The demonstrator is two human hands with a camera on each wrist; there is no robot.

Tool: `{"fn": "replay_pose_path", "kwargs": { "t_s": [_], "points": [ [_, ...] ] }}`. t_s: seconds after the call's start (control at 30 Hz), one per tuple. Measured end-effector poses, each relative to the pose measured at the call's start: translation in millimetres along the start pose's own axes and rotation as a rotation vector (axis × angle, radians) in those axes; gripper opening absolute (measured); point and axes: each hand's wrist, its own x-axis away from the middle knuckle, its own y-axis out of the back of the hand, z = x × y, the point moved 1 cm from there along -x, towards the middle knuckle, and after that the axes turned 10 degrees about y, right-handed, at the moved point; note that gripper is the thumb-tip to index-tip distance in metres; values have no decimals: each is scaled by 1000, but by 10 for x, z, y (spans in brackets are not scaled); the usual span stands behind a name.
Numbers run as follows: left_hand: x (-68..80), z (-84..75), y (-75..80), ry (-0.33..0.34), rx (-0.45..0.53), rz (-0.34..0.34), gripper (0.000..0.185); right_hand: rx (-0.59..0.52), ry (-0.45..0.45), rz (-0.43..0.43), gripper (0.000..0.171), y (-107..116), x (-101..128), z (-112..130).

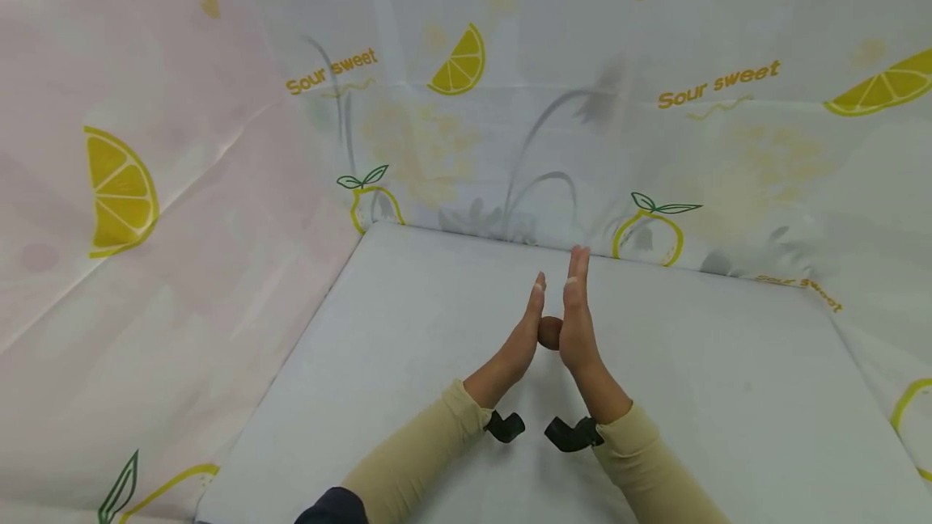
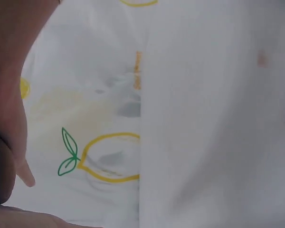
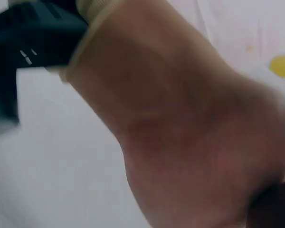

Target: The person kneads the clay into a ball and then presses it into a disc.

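Head view: at the centre of the frame the left hand (image 1: 526,335) and the right hand (image 1: 577,322) stand palm to palm above the bench (image 1: 408,362), fingers straight and together, pointing toward the far edge. Pressed between the two palms sits a small brown ball (image 1: 549,333); only a sliver of it shows between the heels of the hands. The hands are near the back edge of the bench, where it meets the lemon-print cloth (image 1: 655,144) that hangs behind it and runs along the left side. Bare bench surface lies to the left, right and lower part of the frame, so there is open room on all those sides. Beige sleeves (image 1: 429,451) cover both forearms, each with a black wrist camera mount (image 1: 574,433).

Left wrist view: the ball (image 2: 1,171) shows dark at the lower left edge, with the other hand's straight fingers (image 2: 12,95) against it and the cloth beyond.

Right wrist view: mostly blurred skin of the opposite hand's (image 3: 190,137) wrist fills the frame.
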Motion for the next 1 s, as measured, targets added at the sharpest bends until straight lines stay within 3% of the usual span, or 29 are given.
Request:
{"fn": "replay_pose_path", "kwargs": {
  "t_s": [0.2, 0.3, 0.53, 0.77, 0.87, 1.0],
  "points": [
    [61, -131, -19, -85, 24, 90, 91, 7, -140, -6, 66, 126, 2, -196],
    [63, -212, 1, -127, 31, 90, 94, -7, -171, -6, 64, 108, 59, -259],
    [1, -262, 43, -111, 14, -40, 87, -4, -116, 18, 64, -47, 214, -312],
    [-126, -203, 59, -116, -185, -226, 98, 14, -70, 28, 63, -175, 313, -224],
    [-154, -153, 95, -84, -203, -253, 98, 34, -32, 37, 61, -209, 315, -160],
    [-157, -92, 117, -56, -179, -236, 94, 70, 3, 38, 61, -209, 304, -107]
  ]
}}
